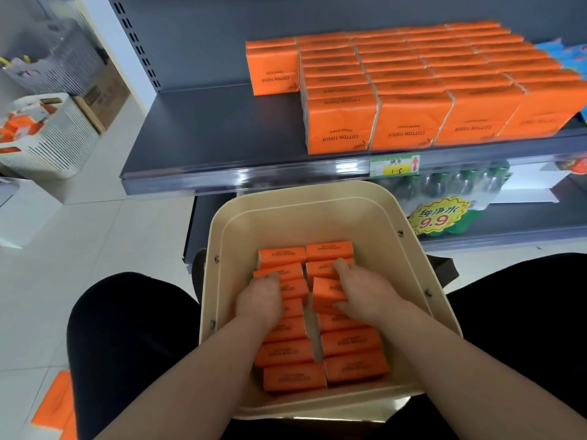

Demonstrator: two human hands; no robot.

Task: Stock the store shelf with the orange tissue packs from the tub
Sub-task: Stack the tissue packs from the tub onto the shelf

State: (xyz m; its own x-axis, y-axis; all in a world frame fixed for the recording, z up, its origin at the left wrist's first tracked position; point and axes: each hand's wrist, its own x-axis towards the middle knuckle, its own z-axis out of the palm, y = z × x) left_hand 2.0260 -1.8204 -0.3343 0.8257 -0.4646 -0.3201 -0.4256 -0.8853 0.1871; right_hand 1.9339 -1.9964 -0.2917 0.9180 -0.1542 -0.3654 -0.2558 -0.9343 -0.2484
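Note:
A cream tub (317, 201) rests on my lap, holding two columns of orange tissue packs (352, 341). My left hand (260, 300) reaches into the left column, its fingers curled around a pack (279, 272) there. My right hand (359, 290) grips a pack (327, 295) that is tilted up out of the right column. On the dark grey shelf (206, 138) above, several rows of the same orange packs (409, 122) stand on the right and middle, with a shorter row (273, 71) at the back left.
The shelf's left front part is bare. A price tag (394, 165) hangs on the shelf edge. Green-capped water bottles (451, 192) with a 9.9 sign sit on the lower shelf. A white slatted basket (54, 134) stands on the floor at left. Orange packs (54, 404) lie on the floor.

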